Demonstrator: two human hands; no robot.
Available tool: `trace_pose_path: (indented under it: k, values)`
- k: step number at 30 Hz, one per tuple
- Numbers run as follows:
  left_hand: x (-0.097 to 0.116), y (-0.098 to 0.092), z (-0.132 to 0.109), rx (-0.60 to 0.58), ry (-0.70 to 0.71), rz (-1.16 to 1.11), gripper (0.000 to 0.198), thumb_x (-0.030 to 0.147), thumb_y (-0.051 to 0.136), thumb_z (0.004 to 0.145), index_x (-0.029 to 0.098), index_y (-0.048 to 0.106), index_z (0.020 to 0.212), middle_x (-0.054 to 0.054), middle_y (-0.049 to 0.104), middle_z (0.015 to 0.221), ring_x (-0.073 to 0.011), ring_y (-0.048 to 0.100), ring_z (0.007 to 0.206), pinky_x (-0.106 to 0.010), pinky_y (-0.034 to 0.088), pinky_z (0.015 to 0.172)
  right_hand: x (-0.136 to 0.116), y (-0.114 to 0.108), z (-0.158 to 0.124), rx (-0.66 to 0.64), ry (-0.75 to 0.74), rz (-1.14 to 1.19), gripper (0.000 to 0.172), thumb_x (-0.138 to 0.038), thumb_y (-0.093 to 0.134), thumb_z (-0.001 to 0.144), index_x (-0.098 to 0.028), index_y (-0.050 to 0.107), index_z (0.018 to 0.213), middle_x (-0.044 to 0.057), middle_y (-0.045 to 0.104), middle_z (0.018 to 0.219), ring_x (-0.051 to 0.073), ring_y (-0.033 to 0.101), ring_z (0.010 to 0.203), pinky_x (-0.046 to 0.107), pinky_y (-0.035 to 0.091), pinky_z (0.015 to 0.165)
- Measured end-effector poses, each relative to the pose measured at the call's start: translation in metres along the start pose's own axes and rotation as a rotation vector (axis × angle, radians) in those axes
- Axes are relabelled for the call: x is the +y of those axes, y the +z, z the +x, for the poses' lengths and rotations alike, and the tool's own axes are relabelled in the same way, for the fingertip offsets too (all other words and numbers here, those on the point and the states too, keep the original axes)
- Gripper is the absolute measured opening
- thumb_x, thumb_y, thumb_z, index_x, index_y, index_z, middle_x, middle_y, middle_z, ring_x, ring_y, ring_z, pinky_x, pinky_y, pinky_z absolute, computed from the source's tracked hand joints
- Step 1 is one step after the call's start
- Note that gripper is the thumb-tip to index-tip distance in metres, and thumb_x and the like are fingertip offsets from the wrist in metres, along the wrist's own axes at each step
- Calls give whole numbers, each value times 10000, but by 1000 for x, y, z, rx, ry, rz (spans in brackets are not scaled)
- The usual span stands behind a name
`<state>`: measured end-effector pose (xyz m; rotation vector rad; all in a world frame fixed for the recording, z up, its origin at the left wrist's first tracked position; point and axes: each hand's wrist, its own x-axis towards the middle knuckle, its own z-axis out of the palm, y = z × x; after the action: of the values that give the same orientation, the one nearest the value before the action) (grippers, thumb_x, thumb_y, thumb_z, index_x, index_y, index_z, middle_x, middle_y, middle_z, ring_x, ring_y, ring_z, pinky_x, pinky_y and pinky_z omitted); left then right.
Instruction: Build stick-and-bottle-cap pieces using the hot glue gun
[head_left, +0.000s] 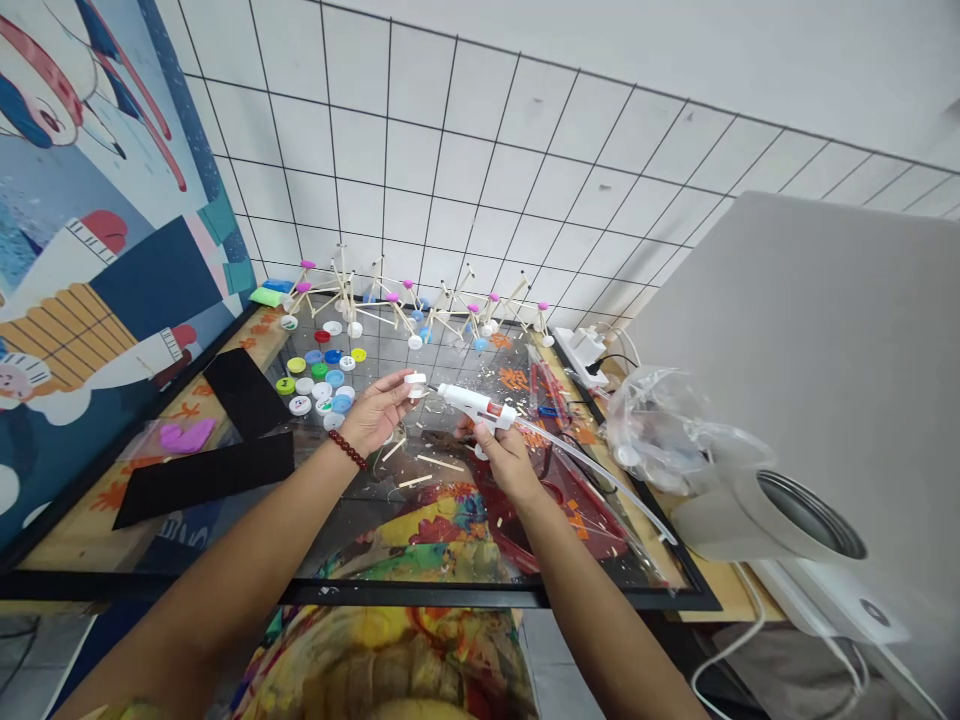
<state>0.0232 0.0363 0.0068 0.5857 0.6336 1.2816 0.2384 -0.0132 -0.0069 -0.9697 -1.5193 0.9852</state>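
My right hand [506, 458] grips a white hot glue gun [476, 403], its nozzle pointing left; a long clear glue stick [592, 465] trails from its back. My left hand [382, 410], with a dark red bead bracelet at the wrist, pinches a white bottle cap [415, 384]. The nozzle tip is right beside this cap; whether they touch I cannot tell. To the left of my left hand lie several coloured bottle caps [304, 386]. Wooden stick pieces [439, 463] are scattered on the glossy dark tabletop below my hands.
Wooden stick frames [450, 312] with pink blobs and caps line the back. Black sheets [217, 478] and pink clay [187, 435] lie left. At right are a red tray [555, 510], a power strip [581, 352], a plastic bag [660, 425] and a pale cylindrical container [727, 515].
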Motion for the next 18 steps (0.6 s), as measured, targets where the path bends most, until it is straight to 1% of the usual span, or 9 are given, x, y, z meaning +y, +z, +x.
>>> trace_pose_path:
  k: [3, 6, 9, 11, 13, 16, 18]
  values:
    - [-1, -1, 2, 11, 22, 8, 286, 11, 753, 702, 126, 705, 960, -47, 741, 934, -117, 684, 802, -230, 536, 770, 2, -2, -2, 19, -13, -40, 388, -557, 555, 893, -191, 655, 974, 47, 679, 888, 197, 626, 774, 335, 488, 762]
    - [-1, -3, 4, 44, 33, -10, 233, 8, 767, 685, 113, 704, 884, -48, 742, 897, -112, 685, 803, -215, 531, 774, 1, -4, -1, 37, -57, -127, 388, -551, 528, 910, -190, 666, 932, 51, 670, 880, 210, 613, 822, 345, 471, 792]
    - [-2, -3, 3, 29, 16, -19, 221, 50, 788, 686, 106, 695, 879, -54, 738, 864, -134, 693, 782, -260, 551, 793, -1, -5, 0, 24, -90, -163, 395, -551, 507, 920, -192, 671, 899, 53, 674, 880, 228, 615, 875, 357, 461, 825]
    - [-2, -3, 1, 14, -11, -25, 225, 90, 792, 701, 107, 685, 898, -59, 735, 857, -162, 706, 804, -289, 564, 801, -1, -4, 0, 20, -98, -168, 392, -545, 501, 925, -194, 671, 896, 48, 672, 860, 230, 617, 884, 356, 460, 826]
    - [-1, -3, 1, 12, -25, -47, 232, 115, 789, 716, 125, 669, 914, -52, 732, 857, -173, 711, 829, -293, 569, 799, 0, -4, 0, 21, -101, -173, 387, -538, 497, 929, -194, 673, 904, 48, 675, 862, 230, 618, 891, 352, 460, 821]
    - [-1, -2, 1, 15, -16, -68, 217, 124, 777, 737, 145, 652, 912, -31, 720, 842, -149, 702, 810, -269, 564, 780, 1, -4, 0, 29, -103, -177, 385, -535, 499, 930, -192, 674, 910, 51, 683, 883, 227, 619, 885, 351, 459, 818]
    - [-1, -2, 1, -3, -7, -46, 211, 119, 775, 738, 132, 661, 915, -29, 709, 827, -135, 689, 788, -247, 554, 754, 1, -3, -1, 33, -104, -179, 386, -540, 508, 923, -191, 672, 902, 50, 686, 873, 223, 618, 863, 352, 459, 815]
